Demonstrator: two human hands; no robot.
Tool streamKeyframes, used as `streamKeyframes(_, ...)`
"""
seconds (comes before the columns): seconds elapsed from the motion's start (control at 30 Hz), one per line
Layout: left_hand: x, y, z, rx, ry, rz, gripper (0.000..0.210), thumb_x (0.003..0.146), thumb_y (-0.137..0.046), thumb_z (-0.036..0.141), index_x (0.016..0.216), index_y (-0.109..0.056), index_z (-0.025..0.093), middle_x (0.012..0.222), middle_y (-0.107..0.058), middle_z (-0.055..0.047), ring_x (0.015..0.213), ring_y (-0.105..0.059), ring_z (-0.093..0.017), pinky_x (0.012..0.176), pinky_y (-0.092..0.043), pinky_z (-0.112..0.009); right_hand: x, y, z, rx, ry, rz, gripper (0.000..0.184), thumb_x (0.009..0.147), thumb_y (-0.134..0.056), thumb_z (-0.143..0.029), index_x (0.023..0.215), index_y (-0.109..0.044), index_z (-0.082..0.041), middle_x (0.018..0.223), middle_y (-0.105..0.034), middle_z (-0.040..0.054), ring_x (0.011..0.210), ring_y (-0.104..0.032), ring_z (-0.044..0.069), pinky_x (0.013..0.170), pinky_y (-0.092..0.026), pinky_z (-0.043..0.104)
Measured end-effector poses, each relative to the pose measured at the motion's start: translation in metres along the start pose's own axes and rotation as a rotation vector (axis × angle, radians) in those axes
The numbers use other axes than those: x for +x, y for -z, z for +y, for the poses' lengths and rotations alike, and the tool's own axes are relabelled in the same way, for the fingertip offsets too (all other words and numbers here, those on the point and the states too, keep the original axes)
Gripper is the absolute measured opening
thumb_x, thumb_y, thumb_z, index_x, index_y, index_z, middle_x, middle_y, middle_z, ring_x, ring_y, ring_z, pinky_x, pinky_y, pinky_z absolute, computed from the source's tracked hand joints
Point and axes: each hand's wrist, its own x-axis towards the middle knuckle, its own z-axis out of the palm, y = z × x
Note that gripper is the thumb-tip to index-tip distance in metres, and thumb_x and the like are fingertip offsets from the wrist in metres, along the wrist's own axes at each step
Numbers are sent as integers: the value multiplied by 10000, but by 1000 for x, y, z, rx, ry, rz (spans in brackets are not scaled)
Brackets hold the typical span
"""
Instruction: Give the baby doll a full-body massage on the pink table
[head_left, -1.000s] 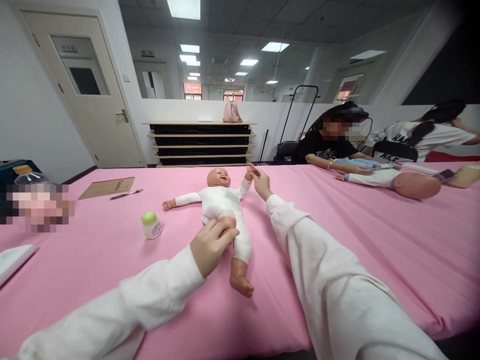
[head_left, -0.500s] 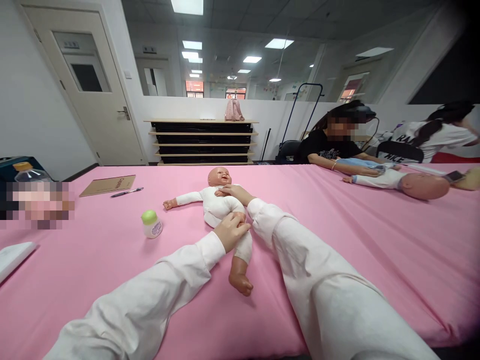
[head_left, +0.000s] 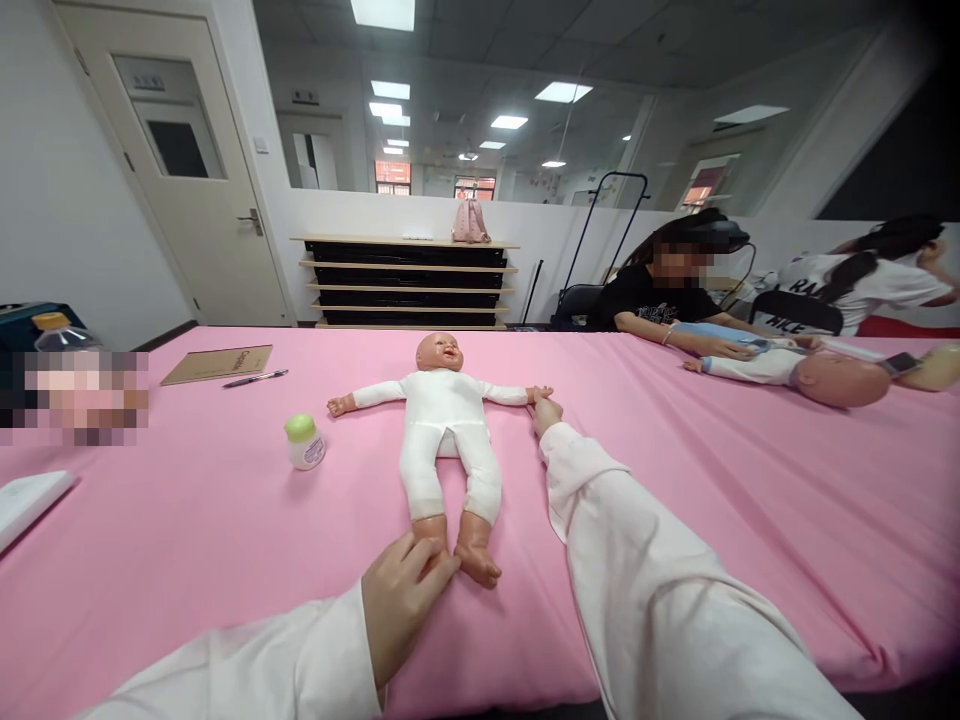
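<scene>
Hands (head_left: 405,590) (head_left: 549,414) have straightened the doll's (head_left: 448,402) bent limbs; white shirt (head_left: 889,287) reads "RA".

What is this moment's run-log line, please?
doll: face-up on pink cloth | left hand: holding one ankle | right hand: holding doll's hand

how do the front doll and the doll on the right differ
The front doll has a plain white torso; the right doll has blue cloth against it. The front doll's head points up the picture; the right doll's head points rightward. Both lie on the pink cloth.
</scene>
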Motion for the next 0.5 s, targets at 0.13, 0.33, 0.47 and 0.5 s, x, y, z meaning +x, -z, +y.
streamKeyframes(0.13, 32, 16, -12, -19, 15, 110, 277, 845, -369, 49, 932, -606, 164, 841, -611, -63, 626, -461, -136, 549, -408, -267, 11, -8, -30, 41, 46, -5, 469, 822, -417, -251, 1272, -424, -118, 1258, -495, 161, 1127, -519, 224, 914, -465, 379)
streamKeyframes(0.33, 111, 11, -50, -65, -103, 239, 300, 827, -353, 25, 936, -608, 137, 891, -628, -52, 730, -483, -146, 670, -456, -278, 4, -53, -97, 45, 298, -349, 425, 695, -595, -173, 1112, -572, -95, 1123, -614, 100, 978, -584, 167, 922, -446, 293)
streamKeyframes(0.47, 135, -35, -74, -17, -222, 207, 268, 850, -368, 73, 927, -620, 120, 838, -616, -71, 729, -484, -154, 694, -464, -292, -32, -80, -106, -134, 480, -772, 275, 669, -670, -216, 938, -692, -164, 949, -688, 20, 926, -617, 196, 861, -475, 290)
streamKeyframes(0.5, 136, -48, -78, 0, -244, 184, 277, 857, -358, 80, 930, -622, 122, 825, -610, -75, 729, -490, -155, 699, -466, -300, -40, -83, -104, -241, 573, -885, 232, 699, -659, -248, 920, -705, -193, 949, -689, 3, 954, -611, 199, 877, -463, 286)
